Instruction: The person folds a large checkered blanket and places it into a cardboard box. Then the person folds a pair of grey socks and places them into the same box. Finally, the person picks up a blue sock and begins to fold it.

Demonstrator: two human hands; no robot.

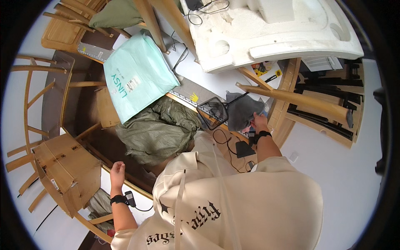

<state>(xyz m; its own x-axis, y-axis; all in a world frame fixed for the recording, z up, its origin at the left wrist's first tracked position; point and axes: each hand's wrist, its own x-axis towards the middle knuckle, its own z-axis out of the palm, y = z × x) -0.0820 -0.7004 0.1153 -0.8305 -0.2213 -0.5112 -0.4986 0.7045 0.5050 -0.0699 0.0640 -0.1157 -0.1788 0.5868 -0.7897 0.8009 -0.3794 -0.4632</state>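
Observation:
My right hand [258, 122] grips the edge of a dark grey cloth [243, 110] that hangs over the edge of a white table [206, 75]. A black wire-frame net or basket with a long handle [215, 112] lies against the cloth's left side. My left hand [117, 174] is held low at the left, its fingers loosely curled with nothing seen in them. Nearest to it is a taped cardboard box [67, 168]. Both wrists wear black straps with small devices. A crumpled olive-green plastic sheet [159, 131] is heaped before me.
A pale green printed package [140, 75] leans on the table edge above the sheet. A large white foam block [275, 34] overhangs the table. Wooden chair legs [290, 98] jut out at the right, and wooden chairs [31, 93] stand at the left. Black cables [229, 150] trail on the floor.

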